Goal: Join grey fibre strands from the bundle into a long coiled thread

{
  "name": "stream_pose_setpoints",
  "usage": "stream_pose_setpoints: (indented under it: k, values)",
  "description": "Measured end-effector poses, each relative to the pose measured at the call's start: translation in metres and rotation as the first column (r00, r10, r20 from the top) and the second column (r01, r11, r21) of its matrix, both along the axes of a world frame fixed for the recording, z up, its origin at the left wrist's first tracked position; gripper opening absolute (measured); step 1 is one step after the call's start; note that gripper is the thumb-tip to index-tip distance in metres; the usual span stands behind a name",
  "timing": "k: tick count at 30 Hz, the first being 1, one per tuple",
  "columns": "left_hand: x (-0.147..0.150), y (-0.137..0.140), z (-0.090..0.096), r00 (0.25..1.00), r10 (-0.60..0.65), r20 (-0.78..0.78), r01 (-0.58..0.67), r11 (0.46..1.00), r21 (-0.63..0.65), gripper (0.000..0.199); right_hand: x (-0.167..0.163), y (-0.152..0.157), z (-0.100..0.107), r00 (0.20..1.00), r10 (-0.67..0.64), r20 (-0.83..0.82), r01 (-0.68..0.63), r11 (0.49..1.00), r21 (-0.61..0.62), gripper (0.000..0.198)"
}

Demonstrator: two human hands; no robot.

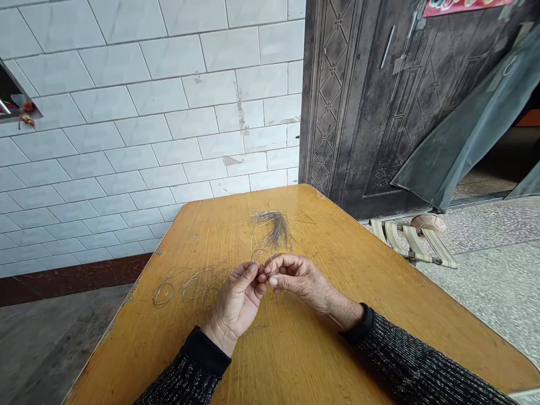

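My left hand and my right hand meet above the middle of the wooden table. Both pinch a thin wire that is bent into a small loop standing up over the fingertips, with one end reaching upward. Just beyond the hands lies a bundle of loose grey wires, fanned out and curved. To the left of my left hand, several coiled wire loops lie flat in a row, the nearest partly hidden by that hand.
A white tiled wall rises behind the table, with a dark carved metal door at its right. On the floor right of the table are a folding stool with striped webbing and a ball. A grey curtain hangs across the doorway.
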State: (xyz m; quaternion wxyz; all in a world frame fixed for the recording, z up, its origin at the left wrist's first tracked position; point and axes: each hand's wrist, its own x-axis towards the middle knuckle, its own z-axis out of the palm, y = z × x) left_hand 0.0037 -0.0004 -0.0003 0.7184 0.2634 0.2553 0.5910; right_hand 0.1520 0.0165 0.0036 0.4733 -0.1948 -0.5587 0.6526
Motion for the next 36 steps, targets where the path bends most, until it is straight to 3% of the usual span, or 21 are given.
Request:
stream_pose_setpoints:
  k: [6,15,18,21,25,29,31,32,34,36]
  values:
    - [0.000,-0.002,0.002,1.000,-0.007,-0.021,0.008,1.000,0.021,0.016,-0.002,-0.002,0.000,0.997,-0.071,0.042,0.071,0.997,0.004,0.019]
    - [-0.004,-0.001,0.004,0.997,-0.021,-0.072,0.023,0.999,0.022,0.020,-0.003,-0.002,-0.004,0.999,-0.036,0.021,0.037,0.999,-0.026,0.022]
    - [-0.006,0.001,0.004,0.983,0.024,-0.180,-0.011,0.997,0.072,0.019,0.000,0.001,-0.004,0.999,0.009,0.048,-0.007,0.999,-0.034,0.024]
    - [-0.009,0.003,0.004,0.923,0.119,-0.366,-0.066,0.986,0.154,0.017,0.005,0.003,-0.001,0.993,0.050,0.108,-0.047,0.999,-0.027,0.032]
    - [-0.011,0.005,0.001,0.779,0.240,-0.580,-0.104,0.960,0.259,0.017,0.008,0.009,0.001,0.969,-0.155,0.194,0.148,0.988,0.048,0.031]
    - [-0.011,0.006,0.000,0.647,0.322,-0.692,-0.089,0.932,0.350,0.016,0.010,0.016,-0.002,0.913,-0.294,0.282,0.267,0.955,0.132,0.034]
    - [-0.010,0.006,0.000,0.587,0.355,-0.728,-0.071,0.918,0.390,0.015,0.014,0.017,-0.002,0.832,-0.456,0.318,0.369,0.881,0.298,0.034]
    - [-0.010,0.006,0.000,0.549,0.379,-0.745,-0.062,0.907,0.416,0.014,0.016,0.016,-0.001,0.764,-0.563,0.317,0.410,0.802,0.435,0.032]
    - [-0.010,0.006,0.000,0.461,0.447,-0.767,-0.045,0.875,0.483,0.011,0.020,0.013,0.001,0.619,-0.738,0.269,0.383,0.582,0.717,0.026]
    - [-0.009,0.006,0.001,0.374,0.508,-0.776,-0.017,0.840,0.542,0.009,0.022,0.009,0.004,0.522,-0.821,0.230,0.227,0.393,0.891,0.023]
